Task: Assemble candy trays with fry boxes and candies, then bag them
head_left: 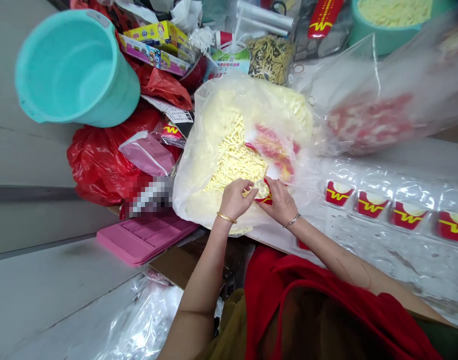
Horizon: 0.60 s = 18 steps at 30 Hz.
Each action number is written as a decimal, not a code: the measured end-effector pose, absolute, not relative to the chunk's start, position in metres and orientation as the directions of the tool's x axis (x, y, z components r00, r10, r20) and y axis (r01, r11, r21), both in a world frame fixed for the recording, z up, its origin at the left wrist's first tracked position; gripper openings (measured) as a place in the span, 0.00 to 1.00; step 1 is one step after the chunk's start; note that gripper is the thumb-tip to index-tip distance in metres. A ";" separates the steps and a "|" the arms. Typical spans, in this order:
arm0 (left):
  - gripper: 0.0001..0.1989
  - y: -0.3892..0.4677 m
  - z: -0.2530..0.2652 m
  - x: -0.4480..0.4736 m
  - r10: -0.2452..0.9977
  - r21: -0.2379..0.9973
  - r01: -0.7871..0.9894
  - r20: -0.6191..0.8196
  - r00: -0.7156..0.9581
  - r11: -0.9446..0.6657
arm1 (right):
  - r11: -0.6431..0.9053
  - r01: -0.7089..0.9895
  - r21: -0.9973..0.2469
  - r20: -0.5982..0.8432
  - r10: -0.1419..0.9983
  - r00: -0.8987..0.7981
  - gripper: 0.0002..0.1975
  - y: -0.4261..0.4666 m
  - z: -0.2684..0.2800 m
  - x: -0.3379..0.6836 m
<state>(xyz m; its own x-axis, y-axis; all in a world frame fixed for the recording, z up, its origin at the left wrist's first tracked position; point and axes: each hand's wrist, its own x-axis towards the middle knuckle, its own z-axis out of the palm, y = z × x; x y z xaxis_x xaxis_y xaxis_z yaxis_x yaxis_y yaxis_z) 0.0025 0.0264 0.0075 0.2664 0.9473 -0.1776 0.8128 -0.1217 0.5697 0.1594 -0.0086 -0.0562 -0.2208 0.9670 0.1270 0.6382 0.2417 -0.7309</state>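
Past red apron — pinches red-and-yellow carton in right hand, curls left hand beside it — cannot tell if gripping — over open plastic bag of pale fry-shaped sticks on table.

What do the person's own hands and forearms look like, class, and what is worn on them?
Both forearms are bare, with no sleeves covering them, and neither hand wears a glove. The left hand has a thin gold-coloured bracelet at its wrist; the right hand has a slim silver-coloured one.
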 end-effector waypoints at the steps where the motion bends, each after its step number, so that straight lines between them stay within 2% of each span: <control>1: 0.06 0.024 0.008 0.008 0.941 0.522 0.837 -0.170 0.292 -0.165 | 0.254 0.633 -0.732 0.134 0.964 -0.232 0.35 -0.011 -0.058 0.160; 4: 0.09 0.016 0.004 0.025 0.887 0.447 0.857 -0.243 0.391 -0.255 | 0.300 0.597 -0.744 0.166 0.949 -0.270 0.31 -0.019 -0.063 0.161; 7: 0.10 0.016 -0.009 0.028 0.810 0.602 0.767 -0.323 0.489 -0.223 | 0.308 0.585 -0.751 0.183 0.947 -0.264 0.31 -0.027 -0.070 0.168; 9: 0.11 0.025 -0.020 0.020 0.836 0.712 0.690 -0.296 0.461 -0.128 | 0.281 0.602 -0.747 0.169 0.957 -0.236 0.34 -0.029 -0.073 0.174; 10: 0.10 0.033 -0.026 0.016 0.877 0.728 0.679 -0.264 0.401 -0.091 | 0.265 0.612 -0.746 0.160 0.962 -0.221 0.35 -0.029 -0.074 0.177; 12: 0.08 0.051 -0.041 0.007 0.956 0.666 0.744 -0.181 0.230 -0.053 | 0.236 0.627 -0.742 0.146 0.970 -0.193 0.36 -0.028 -0.075 0.182; 14: 0.07 0.068 -0.056 0.002 0.986 0.532 0.846 -0.120 0.114 -0.033 | 0.220 0.638 -0.738 0.136 0.975 -0.178 0.36 -0.026 -0.075 0.185; 16: 0.04 0.080 -0.069 0.002 0.991 0.444 0.896 -0.108 0.073 -0.017 | 0.210 0.648 -0.732 0.124 0.977 -0.176 0.36 -0.025 -0.075 0.187; 18: 0.01 0.084 -0.076 0.003 0.994 0.445 0.895 -0.093 0.053 -0.006 | 0.200 0.655 -0.728 0.113 0.978 -0.173 0.36 -0.025 -0.074 0.188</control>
